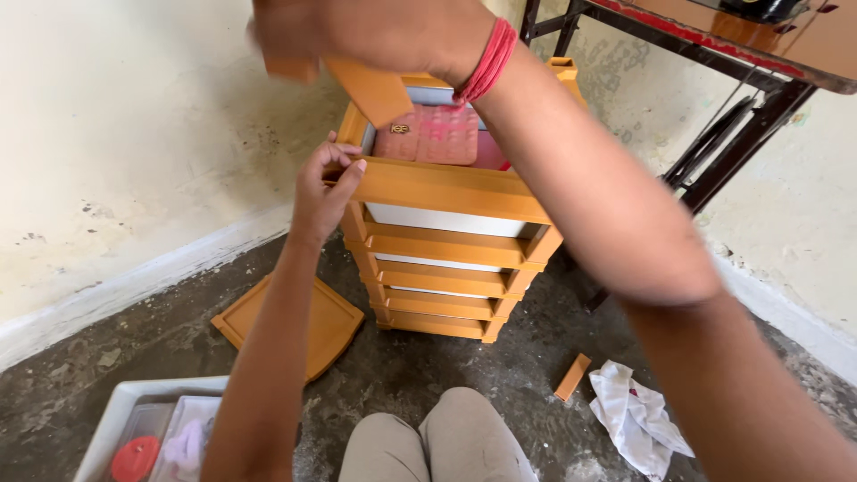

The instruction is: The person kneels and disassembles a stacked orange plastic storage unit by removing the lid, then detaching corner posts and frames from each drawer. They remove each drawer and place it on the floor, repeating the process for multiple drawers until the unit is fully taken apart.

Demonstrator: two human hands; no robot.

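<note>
From the head camera, the right hand [357,31] is clamped on an orange plastic post [370,89], held slanting just above the back left corner of the drawer tower [446,192], its long axis running down toward that corner. The left hand [323,189] pinches the tower's front left corner, directly below. A pink quilted purse [433,134] lies in the open top.

left hand [320,187] pinching, right hand [357,31] raised, closed
</note>
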